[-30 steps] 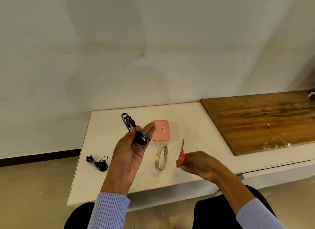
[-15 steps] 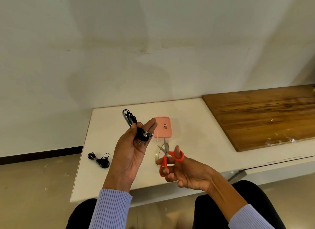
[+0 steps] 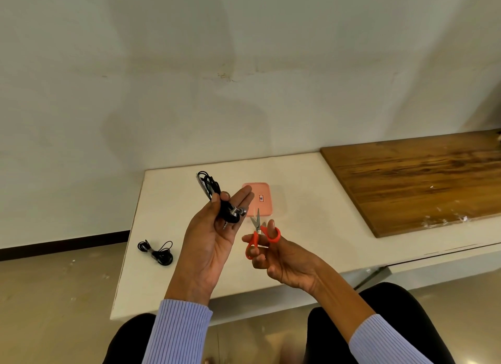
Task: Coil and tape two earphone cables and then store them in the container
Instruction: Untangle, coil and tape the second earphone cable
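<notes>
While left hand point(image 3: 214, 236) pinches coiled earphones point(image 3: 217, 198), right hand point(image 3: 282, 255) gripping scissors point(image 3: 260, 235).

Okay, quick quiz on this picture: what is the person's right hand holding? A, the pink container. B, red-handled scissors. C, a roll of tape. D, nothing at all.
B: the right hand has its fingers through the red loops of the scissors, blades pointing up, while the left hand holds the coiled earphone cable and the pink container sits on the table.
</notes>
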